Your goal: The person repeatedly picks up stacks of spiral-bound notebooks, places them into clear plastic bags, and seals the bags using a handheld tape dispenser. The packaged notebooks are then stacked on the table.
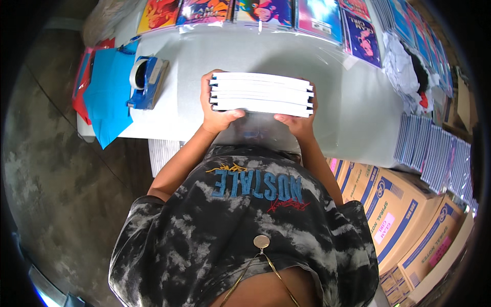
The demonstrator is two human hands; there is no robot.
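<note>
Both my hands grip a stack of several notebooks [262, 93], held on edge over the near part of the white table, with the white page edges facing up. My left hand [217, 110] wraps round the left end, its thumb along the near side. At the right end my right hand [303, 118] holds in the same way, thumb on the near face. Dark gaps show between the notebooks at both ends. The fingers on the far side are mostly hidden behind the stack.
A blue tape dispenser [148, 83] stands left on the white table [184, 61], beside blue sheets [108, 94]. Colourful spiral notebooks [263, 11] line the far edge. Crumpled plastic [401, 71] lies at the right, above stacked notebooks [429, 148] and cardboard boxes [394, 215].
</note>
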